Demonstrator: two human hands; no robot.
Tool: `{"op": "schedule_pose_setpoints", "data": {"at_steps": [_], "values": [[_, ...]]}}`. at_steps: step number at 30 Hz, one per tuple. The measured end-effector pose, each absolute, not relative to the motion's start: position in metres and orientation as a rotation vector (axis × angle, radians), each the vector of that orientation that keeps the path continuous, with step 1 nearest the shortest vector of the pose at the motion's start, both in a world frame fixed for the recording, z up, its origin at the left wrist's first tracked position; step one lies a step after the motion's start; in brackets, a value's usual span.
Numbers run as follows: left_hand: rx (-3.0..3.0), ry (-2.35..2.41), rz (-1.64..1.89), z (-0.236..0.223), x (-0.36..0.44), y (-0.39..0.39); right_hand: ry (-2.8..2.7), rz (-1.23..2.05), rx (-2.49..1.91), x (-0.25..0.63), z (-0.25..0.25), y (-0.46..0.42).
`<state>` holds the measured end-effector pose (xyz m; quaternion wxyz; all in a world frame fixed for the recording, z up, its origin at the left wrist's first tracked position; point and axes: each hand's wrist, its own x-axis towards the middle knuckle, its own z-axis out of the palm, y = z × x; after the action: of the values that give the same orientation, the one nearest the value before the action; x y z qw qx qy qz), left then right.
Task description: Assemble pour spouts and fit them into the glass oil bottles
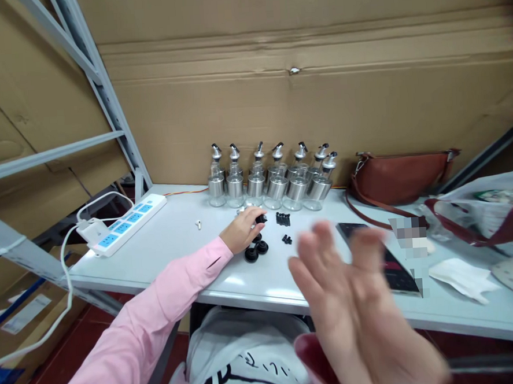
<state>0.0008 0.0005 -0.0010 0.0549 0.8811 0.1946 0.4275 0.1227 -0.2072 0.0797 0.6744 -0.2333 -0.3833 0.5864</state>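
My left hand, in a pink sleeve, reaches over the table and pinches a small black part between thumb and fingers. Just below it lie several round black ribbed pieces, partly covered by the hand. To its right are a row of small black pieces and a little cluster of smaller ones. Behind stand several glass bottles with steel bands and pourer tops. My right hand is raised close to the camera, palm showing, fingers apart, slightly blurred and holding nothing.
On the left of the table is a white power strip with a plugged-in charger; a white earbud lies nearby. Rightward are a dark tablet-like slab, a brown bag, a white tissue and a plastic bag.
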Motion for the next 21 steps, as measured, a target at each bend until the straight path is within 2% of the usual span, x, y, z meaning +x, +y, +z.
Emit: {"op": "schedule_pose_setpoints", "data": {"at_steps": [4, 10, 21], "values": [[2.663, 0.649, 1.375, -0.007, 0.002, 0.003, -0.777, 1.420, -0.465, 0.110, 0.098, -0.184], [2.642, 0.574, 1.389, -0.015, 0.003, 0.011, -0.693, 1.481, -0.455, 0.108, 0.099, -0.186], [2.645, 0.655, 1.282, 0.009, -0.001, -0.006, -0.721, 1.487, -0.442, 0.105, 0.105, -0.193]]}}
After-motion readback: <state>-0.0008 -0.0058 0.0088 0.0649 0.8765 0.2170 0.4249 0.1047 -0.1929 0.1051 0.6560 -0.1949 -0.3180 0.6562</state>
